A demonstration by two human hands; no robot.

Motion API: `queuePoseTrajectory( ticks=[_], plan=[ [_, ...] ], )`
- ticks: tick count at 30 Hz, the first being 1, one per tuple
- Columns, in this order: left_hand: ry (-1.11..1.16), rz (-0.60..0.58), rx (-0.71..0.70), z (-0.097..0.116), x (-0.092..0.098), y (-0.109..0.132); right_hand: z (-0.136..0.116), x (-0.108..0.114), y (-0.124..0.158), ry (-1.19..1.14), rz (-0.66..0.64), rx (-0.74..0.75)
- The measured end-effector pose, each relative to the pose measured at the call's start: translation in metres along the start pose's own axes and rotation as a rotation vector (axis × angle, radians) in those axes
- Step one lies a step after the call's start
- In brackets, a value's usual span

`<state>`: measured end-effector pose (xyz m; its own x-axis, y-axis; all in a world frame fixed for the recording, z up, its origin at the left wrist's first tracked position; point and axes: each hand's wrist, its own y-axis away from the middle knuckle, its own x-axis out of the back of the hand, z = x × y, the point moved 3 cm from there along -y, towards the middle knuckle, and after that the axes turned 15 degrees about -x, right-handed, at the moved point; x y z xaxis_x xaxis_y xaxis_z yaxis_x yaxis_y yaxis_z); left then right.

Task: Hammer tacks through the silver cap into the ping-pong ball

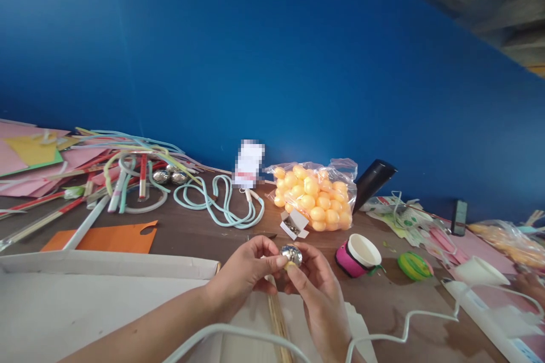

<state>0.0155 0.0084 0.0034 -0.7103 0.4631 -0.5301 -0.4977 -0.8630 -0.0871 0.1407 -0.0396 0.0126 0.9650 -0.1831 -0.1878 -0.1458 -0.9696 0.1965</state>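
Both my hands meet low in the middle of the view over the brown table (191, 232). A small shiny silver ball (291, 254) is pinched between the fingertips of my left hand (244, 275) and my right hand (317, 289). A bit of yellow shows under the ball. Thin wooden sticks (279, 323) lie below my hands on a white sheet (106, 306). Just beyond my hands sits a small open white box (293, 224) with dark bits inside.
A clear bag of orange balls (314, 195) stands behind, beside a black cylinder (372, 181). A mint skipping rope (221, 204), two more silver balls (170, 176), straws, orange card (106, 237), a pink-wrapped paper cup (356, 254), a green-yellow ball (414, 265) and a white cable (409, 323) lie around. A blue wall is at the back.
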Motion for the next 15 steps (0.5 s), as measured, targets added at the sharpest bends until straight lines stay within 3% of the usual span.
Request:
queuePoseTrajectory(
  ticks=[4,11,15],
  plan=[
    [0.064,-0.020,0.029,0.0015,-0.0024,0.0019,0.0015,-0.0021,-0.0011,-0.028,-0.030,-0.008],
    [0.013,0.007,0.013,0.0027,-0.0020,0.0031,0.0028,-0.0013,-0.0004,0.007,0.040,-0.019],
    [-0.010,0.026,-0.011,-0.0006,0.0000,0.0016,0.0058,-0.0007,-0.0024,0.008,-0.022,-0.031]
  ],
)
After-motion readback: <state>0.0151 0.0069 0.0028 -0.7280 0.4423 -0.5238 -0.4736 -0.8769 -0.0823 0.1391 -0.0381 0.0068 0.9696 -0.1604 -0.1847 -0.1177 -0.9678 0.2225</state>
